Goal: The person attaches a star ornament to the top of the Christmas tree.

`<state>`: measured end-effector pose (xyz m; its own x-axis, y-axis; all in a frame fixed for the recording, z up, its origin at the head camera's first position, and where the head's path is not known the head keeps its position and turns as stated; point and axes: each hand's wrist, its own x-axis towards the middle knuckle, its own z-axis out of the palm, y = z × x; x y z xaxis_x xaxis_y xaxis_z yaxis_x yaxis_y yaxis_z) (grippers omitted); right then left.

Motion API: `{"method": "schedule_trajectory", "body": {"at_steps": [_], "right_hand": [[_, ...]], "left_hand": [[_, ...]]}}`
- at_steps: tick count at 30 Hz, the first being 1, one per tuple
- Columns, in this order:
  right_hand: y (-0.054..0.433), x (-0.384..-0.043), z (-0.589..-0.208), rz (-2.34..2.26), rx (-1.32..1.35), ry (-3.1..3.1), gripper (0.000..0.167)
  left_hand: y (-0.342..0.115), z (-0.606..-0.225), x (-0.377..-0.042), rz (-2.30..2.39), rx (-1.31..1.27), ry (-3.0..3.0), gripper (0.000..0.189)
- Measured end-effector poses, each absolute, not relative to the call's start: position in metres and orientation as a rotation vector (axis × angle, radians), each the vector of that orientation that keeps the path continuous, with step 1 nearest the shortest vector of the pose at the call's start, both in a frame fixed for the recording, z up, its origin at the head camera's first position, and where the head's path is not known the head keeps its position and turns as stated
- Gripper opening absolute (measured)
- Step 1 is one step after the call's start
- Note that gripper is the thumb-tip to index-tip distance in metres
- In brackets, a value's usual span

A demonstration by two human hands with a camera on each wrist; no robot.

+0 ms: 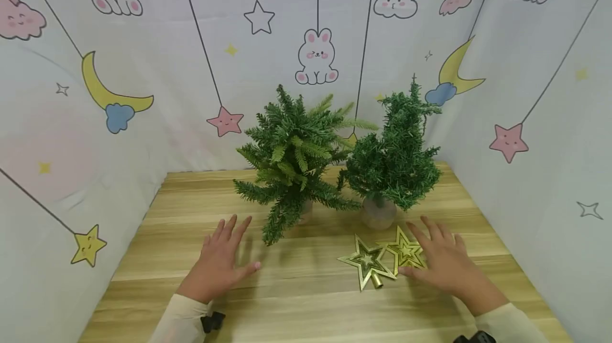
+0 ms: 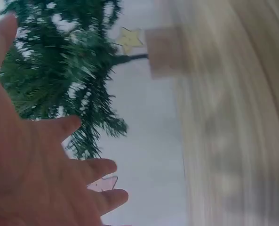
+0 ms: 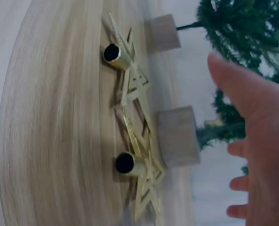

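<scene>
With spread-fingered left hand (image 1: 213,270) and right hand (image 1: 448,264), gripping nothing. Seems barely begun, with gold stars (image 1: 367,260) lying unattached before trees (image 1: 294,141) toward the back of the desk (image 1: 296,311)

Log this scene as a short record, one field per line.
Surface: wood-grain table
Trees: two, green, standing on bases; left tree and right tree
Ornaments: two gold openwork stars; left star and right star, lying in front of the right tree, overlapping in the head view
Star tubes: two visible in the right wrist view
Left hand: fingers spread, holding nothing, left of the left tree and nearer the camera
Right hand: fingers spread, beside the right star; contact unclear
Backdrop: pale patterned cloth
</scene>
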<state>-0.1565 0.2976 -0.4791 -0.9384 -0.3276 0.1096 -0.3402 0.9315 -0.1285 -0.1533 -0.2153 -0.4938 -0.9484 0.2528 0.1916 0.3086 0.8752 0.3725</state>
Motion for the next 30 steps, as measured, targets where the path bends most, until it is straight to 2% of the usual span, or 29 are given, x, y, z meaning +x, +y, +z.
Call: {"method": "schedule_trajectory", "body": {"at_steps": [6, 11, 16, 24, 30], "right_hand": [[0.279, -0.163, -0.486, 0.339, 0.516, -3.006, 0.076], [0.254, -0.165, -0.500, 0.343, 0.547, -3.060, 0.074], [0.237, -0.166, -0.513, 0.273, 0.528, -3.142, 0.084], [0.227, -0.165, -0.518, 0.294, 0.474, -3.182, 0.082], [0.223, -0.173, -0.519, 0.391, 0.449, -3.178, 0.089]], "left_hand": [[-0.190, -0.476, -0.164, -1.236, -0.373, -2.676, 0.066], [-0.166, -0.468, -0.176, -1.513, -0.134, -2.591, 0.041], [-0.152, -0.471, -0.184, -1.570, 0.000, -2.581, 0.038], [-0.147, -0.475, -0.184, -1.541, 0.021, -2.580, 0.032], [-0.147, -0.475, -0.183, -1.567, 0.038, -2.563, 0.031]]}}
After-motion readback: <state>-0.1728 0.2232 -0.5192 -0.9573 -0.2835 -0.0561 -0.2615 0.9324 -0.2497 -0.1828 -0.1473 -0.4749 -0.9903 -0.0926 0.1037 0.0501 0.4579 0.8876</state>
